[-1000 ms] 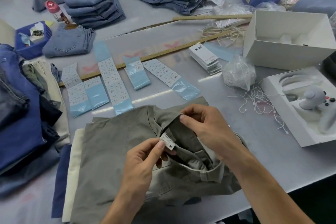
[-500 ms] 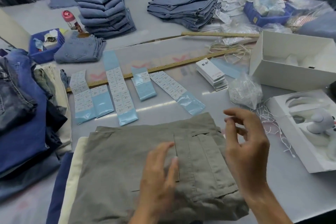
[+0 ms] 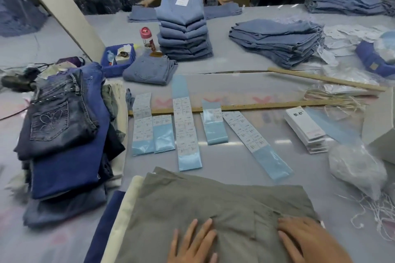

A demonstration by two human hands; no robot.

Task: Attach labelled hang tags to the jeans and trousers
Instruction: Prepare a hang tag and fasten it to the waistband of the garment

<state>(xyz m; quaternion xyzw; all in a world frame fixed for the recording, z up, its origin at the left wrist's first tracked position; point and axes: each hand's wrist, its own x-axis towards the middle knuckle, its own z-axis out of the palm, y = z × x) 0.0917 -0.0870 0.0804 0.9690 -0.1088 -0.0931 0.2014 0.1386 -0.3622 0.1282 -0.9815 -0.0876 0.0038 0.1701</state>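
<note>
1. Grey surface (image 3: pixel 235 166) carried everything.
2. Folded grey-green trousers (image 3: pixel 213 209) lay at near edge, stacked on cream and navy garments.
3. Dark jeans pile (image 3: pixel 64 130) sat left of them.
4. Light-blue jeans stack (image 3: pixel 183 34) stood at far side.
5. Sticker strips (image 3: pixel 188 132) on blue backing lay beyond trousers, beside a wooden ruler (image 3: pixel 245 107).
6. White hang tags (image 3: pixel 305 128) stacked at right.
7. Left hand (image 3: pixel 192 243) and right hand (image 3: pixel 305 239) lay flat on trousers, fingers straight, grasping nothing.

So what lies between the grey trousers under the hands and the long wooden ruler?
In the head view, sticker label sheets on blue backing lie between the grey trousers and the wooden ruler.
</note>
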